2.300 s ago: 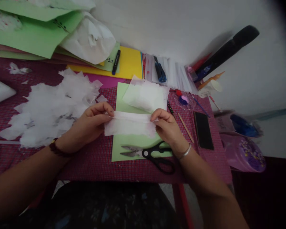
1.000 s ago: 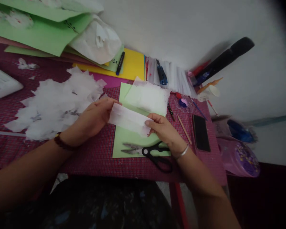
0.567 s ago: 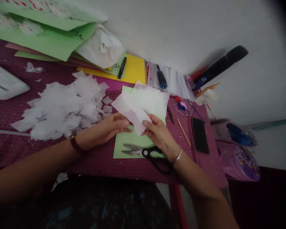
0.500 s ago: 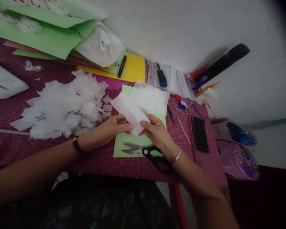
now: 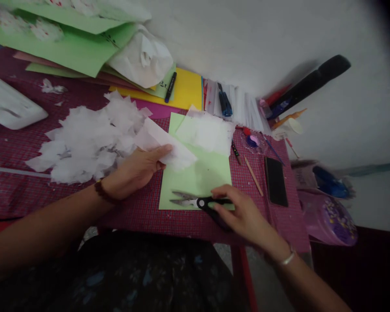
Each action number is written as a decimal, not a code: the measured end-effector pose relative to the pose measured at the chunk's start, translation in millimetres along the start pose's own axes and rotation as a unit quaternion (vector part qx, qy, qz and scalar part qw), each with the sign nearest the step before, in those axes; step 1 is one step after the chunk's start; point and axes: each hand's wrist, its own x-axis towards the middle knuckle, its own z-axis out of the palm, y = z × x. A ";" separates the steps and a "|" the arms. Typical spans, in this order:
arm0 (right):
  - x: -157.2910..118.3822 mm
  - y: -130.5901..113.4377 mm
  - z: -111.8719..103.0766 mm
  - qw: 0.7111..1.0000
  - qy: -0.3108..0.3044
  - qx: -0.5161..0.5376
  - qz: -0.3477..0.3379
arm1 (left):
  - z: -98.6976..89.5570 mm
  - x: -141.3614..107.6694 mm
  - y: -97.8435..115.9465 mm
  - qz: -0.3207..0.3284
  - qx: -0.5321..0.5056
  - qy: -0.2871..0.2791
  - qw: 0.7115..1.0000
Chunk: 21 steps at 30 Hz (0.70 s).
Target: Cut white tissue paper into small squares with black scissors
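A folded white paper strip (image 5: 178, 151) is pinched between the thumb and fingers of my left hand (image 5: 144, 167), above the left edge of a green sheet (image 5: 201, 177). My right hand (image 5: 243, 208) has thumb and fingers apart around the black handles of the scissors (image 5: 211, 203), and nothing shows gripped in it. The scissors lie on the near part of the green sheet, blades slightly parted and pointing left. White sheets (image 5: 211, 132) rest on the far part of the green one. Left of them spreads a heap of cut white paper pieces (image 5: 91, 138).
On the right lie a phone (image 5: 276, 182), a wooden stick (image 5: 253, 175) and a dark pen (image 5: 235, 152). A blue cutter (image 5: 225, 100) and a marker (image 5: 170, 87) are at the back. A white device (image 5: 13, 104) stands left; a purple tub (image 5: 331, 219) is beyond the right edge.
My right hand has let go of the white strip and moved down and right to the scissors' handles. My left hand has shifted slightly left with the strip.
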 end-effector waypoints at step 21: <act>-28.6 18.8 -7.4 0.991 -0.015 -0.022 0.128 | -22.9 3.8 75.1 0.073 -0.079 -0.007 0.994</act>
